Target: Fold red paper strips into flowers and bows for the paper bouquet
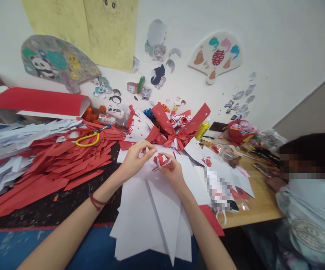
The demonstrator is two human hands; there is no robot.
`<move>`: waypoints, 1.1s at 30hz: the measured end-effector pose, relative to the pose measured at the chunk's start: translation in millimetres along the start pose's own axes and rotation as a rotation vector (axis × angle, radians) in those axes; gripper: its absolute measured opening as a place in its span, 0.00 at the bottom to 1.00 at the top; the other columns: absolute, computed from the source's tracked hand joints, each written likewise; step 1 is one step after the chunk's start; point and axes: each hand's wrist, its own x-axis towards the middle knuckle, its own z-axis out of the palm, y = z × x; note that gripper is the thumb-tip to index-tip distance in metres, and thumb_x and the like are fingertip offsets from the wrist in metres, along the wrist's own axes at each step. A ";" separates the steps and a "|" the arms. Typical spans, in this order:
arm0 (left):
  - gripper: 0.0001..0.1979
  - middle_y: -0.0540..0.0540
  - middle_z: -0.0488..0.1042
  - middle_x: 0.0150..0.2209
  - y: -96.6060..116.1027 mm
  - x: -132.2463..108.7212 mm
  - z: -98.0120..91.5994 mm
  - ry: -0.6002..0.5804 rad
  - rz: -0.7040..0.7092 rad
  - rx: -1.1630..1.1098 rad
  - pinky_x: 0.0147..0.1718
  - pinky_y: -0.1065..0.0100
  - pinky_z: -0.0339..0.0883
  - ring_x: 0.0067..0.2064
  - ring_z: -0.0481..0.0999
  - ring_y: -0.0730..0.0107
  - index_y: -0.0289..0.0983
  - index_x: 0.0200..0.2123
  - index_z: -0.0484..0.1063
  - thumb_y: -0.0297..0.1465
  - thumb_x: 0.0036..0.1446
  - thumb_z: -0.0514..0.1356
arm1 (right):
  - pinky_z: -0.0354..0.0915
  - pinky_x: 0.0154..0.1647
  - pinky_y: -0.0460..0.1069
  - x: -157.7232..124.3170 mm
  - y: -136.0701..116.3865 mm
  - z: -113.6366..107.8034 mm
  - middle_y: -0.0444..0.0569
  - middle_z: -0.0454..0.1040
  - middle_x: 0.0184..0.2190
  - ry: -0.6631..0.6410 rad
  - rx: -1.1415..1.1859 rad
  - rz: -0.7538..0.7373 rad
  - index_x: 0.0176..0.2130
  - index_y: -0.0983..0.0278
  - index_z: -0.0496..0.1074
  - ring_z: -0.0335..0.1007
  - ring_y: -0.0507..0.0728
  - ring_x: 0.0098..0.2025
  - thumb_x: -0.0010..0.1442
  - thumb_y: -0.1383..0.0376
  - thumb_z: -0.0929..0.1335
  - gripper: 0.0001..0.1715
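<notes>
My right hand (174, 171) grips a small red-and-white folded paper flower (161, 160) between thumb and fingers, above the stacked white paper sheets (140, 210). Just left of the flower, my left hand (140, 153) is raised with thumb and forefinger pinched together. Whatever may be between those fingertips is too small to make out. Behind both hands stands a larger bunch of folded red and white paper (176, 129). A small red-and-white paper piece (206, 161) lies on white paper to the right.
Red paper strips (75, 168) and white strips (7, 150) are heaped at left, with yellow-and-orange-handled scissors (88, 138) on top. A red paper roll (41, 101) lies behind them. At right are a phone (261, 169) and a seated person (311, 210).
</notes>
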 end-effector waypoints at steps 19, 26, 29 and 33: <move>0.09 0.48 0.78 0.40 -9.7 -6.0 13.9 -0.087 0.032 0.274 0.41 0.63 0.55 0.41 0.70 0.65 0.41 0.37 0.76 0.33 0.63 0.56 | 0.69 0.46 0.53 1.7 3.5 1.6 0.51 0.73 0.50 0.067 -0.209 -0.021 0.57 0.59 0.66 0.71 0.58 0.45 0.54 0.61 0.72 0.32; 0.06 0.50 0.80 0.37 -10.5 -11.7 19.3 -0.007 0.060 0.427 0.43 0.60 0.49 0.40 0.74 0.66 0.41 0.34 0.76 0.33 0.60 0.59 | 0.63 0.51 0.55 1.7 2.2 -2.6 0.52 0.72 0.46 0.272 -0.478 -0.237 0.45 0.59 0.74 0.66 0.60 0.50 0.56 0.60 0.72 0.16; 0.06 0.50 0.80 0.36 -11.8 -11.3 19.5 -0.012 0.053 0.430 0.43 0.60 0.49 0.39 0.74 0.67 0.41 0.33 0.76 0.33 0.60 0.59 | 0.63 0.50 0.54 1.7 2.2 -3.2 0.51 0.72 0.43 0.247 -0.507 -0.255 0.41 0.59 0.75 0.67 0.59 0.48 0.58 0.61 0.71 0.10; 0.05 0.51 0.80 0.36 -10.8 -10.2 20.0 -0.019 0.044 0.419 0.42 0.61 0.48 0.39 0.74 0.67 0.42 0.32 0.76 0.33 0.58 0.60 | 0.63 0.48 0.53 1.3 2.0 -3.0 0.50 0.72 0.41 0.243 -0.530 -0.255 0.41 0.60 0.75 0.67 0.59 0.47 0.58 0.61 0.70 0.09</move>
